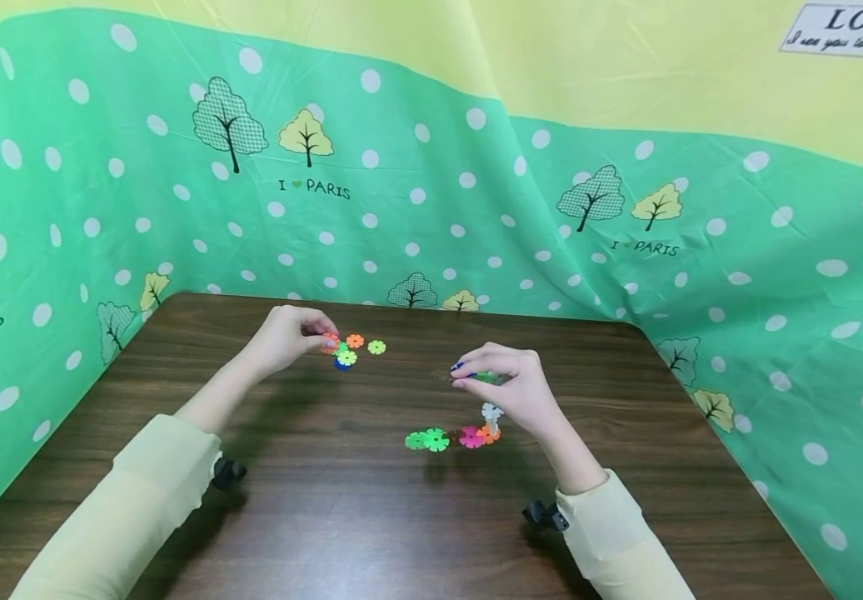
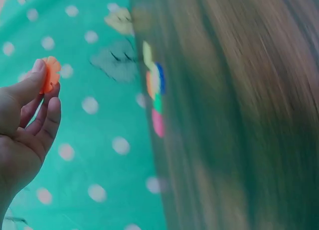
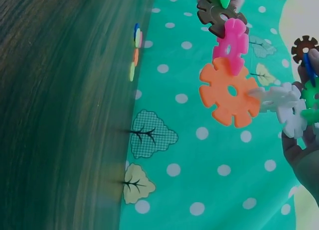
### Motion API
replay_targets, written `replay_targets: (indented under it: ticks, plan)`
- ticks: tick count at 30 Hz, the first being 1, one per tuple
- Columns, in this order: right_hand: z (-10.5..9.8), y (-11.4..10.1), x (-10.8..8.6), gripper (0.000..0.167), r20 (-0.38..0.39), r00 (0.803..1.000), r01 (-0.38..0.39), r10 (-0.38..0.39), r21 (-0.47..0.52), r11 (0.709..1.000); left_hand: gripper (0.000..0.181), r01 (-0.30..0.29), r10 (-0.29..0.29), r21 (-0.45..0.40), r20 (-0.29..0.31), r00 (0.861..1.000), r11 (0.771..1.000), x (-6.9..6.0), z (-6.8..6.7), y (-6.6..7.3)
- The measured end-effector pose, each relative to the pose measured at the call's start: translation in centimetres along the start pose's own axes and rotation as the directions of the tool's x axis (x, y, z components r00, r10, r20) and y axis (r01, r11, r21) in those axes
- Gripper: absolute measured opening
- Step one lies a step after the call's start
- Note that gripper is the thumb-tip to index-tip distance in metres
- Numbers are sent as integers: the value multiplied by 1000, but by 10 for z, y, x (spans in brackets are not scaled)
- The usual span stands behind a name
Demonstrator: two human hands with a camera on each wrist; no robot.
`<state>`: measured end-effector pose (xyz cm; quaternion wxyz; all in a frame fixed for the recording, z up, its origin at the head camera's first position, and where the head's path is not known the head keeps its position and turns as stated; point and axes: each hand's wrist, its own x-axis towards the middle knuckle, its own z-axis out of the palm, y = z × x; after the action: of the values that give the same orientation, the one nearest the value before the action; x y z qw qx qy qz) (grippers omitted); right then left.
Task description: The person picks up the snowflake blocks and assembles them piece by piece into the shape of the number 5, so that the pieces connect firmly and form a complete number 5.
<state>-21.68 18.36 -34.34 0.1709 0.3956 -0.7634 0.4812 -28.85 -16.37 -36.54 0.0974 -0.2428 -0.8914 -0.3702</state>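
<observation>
Left hand (image 1: 285,333): raised over the table (image 1: 326,517), towards its far left corner. Thumb and fingertips pinch one orange notched disc (image 2: 51,74), a flower-shaped plastic connector. The grip is on the thin piece's edge, presumably so that the notches opposite stay exposed.

Right hand (image 1: 517,383): above the table, right of centre. Thumb and fingers grip the end of a linked chain of similar discs. Fingertip detail is partly cut off in the right wrist view; a blue disc (image 3: 309,68), a brown disc (image 3: 299,51) and a green disc (image 3: 311,96) show at the grip.

Linked chain, in order away from the hand: white discs (image 3: 293,115); large-looking orange disc (image 3: 217,93); pink disc (image 3: 232,43); dark brown disc (image 3: 212,17); green discs (image 1: 435,440) at the far end. Neighbours are set at angles to each other, as slot-into-slot joining would require. The chain curves towards the table's near edge and the left, apparently clear of the surface, with a shadow below; the end grip likely bears its whole weight while leaving the rest free.

Loose discs: a small cluster near the table's far edge, left of centre, just beside the left hand and probably kept there for easy reach. Orange piece (image 1: 355,341), yellow-green piece (image 1: 376,347), yellow piece (image 1: 346,357), blue piece (image 1: 342,365), partly covered; a pink piece (image 2: 158,123) shows in the left wrist view.

Backdrop: green dotted cloth (image 1: 416,221) behind the far edge.
</observation>
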Motion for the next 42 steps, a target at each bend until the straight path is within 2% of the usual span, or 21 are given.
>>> replay_targets:
  ticks: [5, 8, 13, 16, 19, 22, 24, 27, 32, 35, 37, 42]
  plan:
    - [3, -9, 2, 20, -35, 996, 84, -84, -4, 996, 9, -46, 44, -80, -23, 999, 996, -6, 5, 36]
    - [4, -20, 5, 22, -48, 991, 126, -126, -10, 992, 11, -51, 46, -151, -36, 998, 987, -11, 8, 55]
    - [7, -32, 8, 22, -59, 985, 158, -159, -22, 987, 14, -5, -12, -309, -52, 999, 951, -17, 15, 81]
    - [9, -34, 9, 23, -70, 981, 180, -182, -36, 983, 14, 34, -63, -367, -68, 996, 930, -19, 19, 93]
    - [12, -34, 10, 24, -86, 970, 225, -229, -60, 973, 16, 74, -112, -405, -73, 991, 911, -20, 24, 101]
    - [14, -34, 11, 24, -103, 957, 262, -271, -90, 961, 19, 114, -154, -472, -48, 987, 874, -21, 28, 107]
    - [15, -35, 12, 26, -110, 951, 277, -287, -100, 956, 19, 126, -164, -517, -28, 986, 847, -21, 31, 112]
    - [17, -35, 12, 28, -114, 948, 285, -296, -103, 953, 16, 128, -159, -550, -8, 987, 825, -22, 31, 122]
    - [17, -36, 13, 27, -111, 948, 289, -297, -85, 954, 13, 117, -138, -555, 4, 990, 823, -27, 26, 141]
    - [17, -36, 13, 26, -111, 948, 291, -299, -78, 953, 12, 107, -131, -553, -4, 991, 826, -29, 24, 147]
    - [17, -37, 13, 27, -114, 948, 290, -297, -76, 954, 12, 101, -127, -555, -8, 992, 825, -29, 25, 147]
    - [17, -35, 13, 27, -118, 949, 287, -293, -64, 956, 14, 90, -114, -571, -7, 994, 816, -26, 37, 135]
